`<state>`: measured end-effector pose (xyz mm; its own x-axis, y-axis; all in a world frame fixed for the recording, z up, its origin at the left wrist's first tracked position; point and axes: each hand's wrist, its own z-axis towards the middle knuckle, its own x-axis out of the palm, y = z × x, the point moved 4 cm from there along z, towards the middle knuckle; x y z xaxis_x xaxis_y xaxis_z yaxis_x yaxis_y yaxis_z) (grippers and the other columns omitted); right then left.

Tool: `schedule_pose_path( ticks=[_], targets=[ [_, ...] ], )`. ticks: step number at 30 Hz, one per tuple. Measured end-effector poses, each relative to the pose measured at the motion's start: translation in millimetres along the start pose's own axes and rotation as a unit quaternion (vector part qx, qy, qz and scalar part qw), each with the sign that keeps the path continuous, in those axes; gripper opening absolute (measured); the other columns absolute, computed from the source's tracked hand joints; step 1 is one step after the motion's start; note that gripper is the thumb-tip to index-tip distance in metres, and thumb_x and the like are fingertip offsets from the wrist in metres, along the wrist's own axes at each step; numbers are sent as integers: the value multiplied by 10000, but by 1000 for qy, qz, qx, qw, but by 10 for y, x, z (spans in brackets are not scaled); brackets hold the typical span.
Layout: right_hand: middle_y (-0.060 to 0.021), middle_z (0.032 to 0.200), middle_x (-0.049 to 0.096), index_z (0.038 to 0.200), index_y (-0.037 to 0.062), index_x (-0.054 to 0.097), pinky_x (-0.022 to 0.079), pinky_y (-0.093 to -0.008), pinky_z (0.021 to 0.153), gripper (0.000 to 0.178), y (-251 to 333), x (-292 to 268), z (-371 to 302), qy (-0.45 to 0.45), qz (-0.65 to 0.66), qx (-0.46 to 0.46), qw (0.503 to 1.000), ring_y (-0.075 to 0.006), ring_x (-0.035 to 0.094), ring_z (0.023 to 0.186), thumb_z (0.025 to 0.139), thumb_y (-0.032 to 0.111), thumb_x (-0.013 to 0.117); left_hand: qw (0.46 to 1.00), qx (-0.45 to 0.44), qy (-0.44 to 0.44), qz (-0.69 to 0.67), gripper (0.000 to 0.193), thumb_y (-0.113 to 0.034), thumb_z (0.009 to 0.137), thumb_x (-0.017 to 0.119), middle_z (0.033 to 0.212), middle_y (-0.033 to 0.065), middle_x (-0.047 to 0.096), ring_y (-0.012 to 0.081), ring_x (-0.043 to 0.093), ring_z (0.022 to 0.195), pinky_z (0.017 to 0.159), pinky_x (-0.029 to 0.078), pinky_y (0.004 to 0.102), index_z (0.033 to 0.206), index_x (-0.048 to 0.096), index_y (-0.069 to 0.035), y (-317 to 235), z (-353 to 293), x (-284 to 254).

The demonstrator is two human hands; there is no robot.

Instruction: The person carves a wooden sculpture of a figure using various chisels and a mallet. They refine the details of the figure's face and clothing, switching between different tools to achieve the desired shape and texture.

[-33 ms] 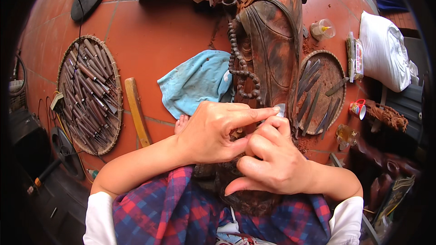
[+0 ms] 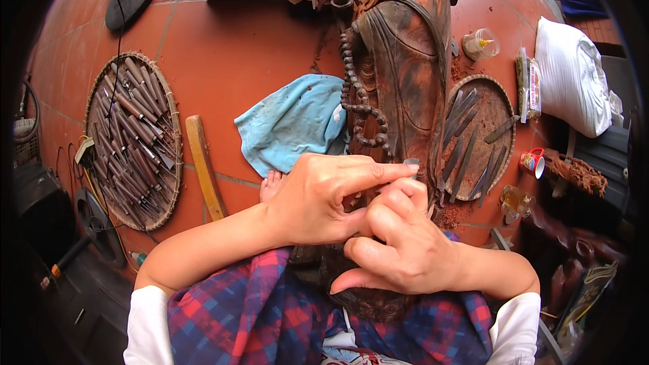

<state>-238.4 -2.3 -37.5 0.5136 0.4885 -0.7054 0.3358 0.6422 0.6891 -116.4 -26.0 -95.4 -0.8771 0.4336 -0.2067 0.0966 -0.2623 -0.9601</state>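
A brown carved wooden statue (image 2: 392,47) with a long string of beads (image 2: 350,74) lies in front of me, its near end between my knees. Over this near part my hands meet and hide the wood beneath them. My left hand (image 2: 324,196) reaches in from the left, index finger stretched to a small grey flat piece (image 2: 411,161), its thumb bent toward the right hand. My right hand (image 2: 399,236) is closed, its bent fingers pressed against that piece under the left fingertip. What lies deeper between the fingers is hidden.
At left, a round basket (image 2: 177,162) holds several carving chisels, beside a wooden mallet (image 2: 203,165). A light blue cloth (image 2: 287,122) lies by the statue. At right are a basket of dark blades (image 2: 510,105), a jar (image 2: 481,44), a red cup (image 2: 533,161) and a white sack (image 2: 571,74).
Both hands have shifted slightly down and left over the wood. The grey piece has moved a little to the left and shows less beyond the fingertips.
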Motion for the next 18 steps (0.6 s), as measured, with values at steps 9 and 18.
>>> schedule_pose_path(
  ticks=[9,18],
  targets=[
    [-45,749,447,705,100,526,378,-364,701,286,11,150,-44,32,20,-40,998,-216,468,736,733,283,745,987,129,-91,17,201,-164,729,723,854,76,624,258,635,761,651,496,362,868,625,-58,112,-30,262],
    [-62,702,466,663,60,553,393,-421,704,184,-209,127,46,-54,-20,5,998,-241,501,726,717,87,727,946,141,-195,219,268,-245,581,764,828,-5,502,168,503,751,709,347,331,839,731,-181,207,158,200]
  ],
)
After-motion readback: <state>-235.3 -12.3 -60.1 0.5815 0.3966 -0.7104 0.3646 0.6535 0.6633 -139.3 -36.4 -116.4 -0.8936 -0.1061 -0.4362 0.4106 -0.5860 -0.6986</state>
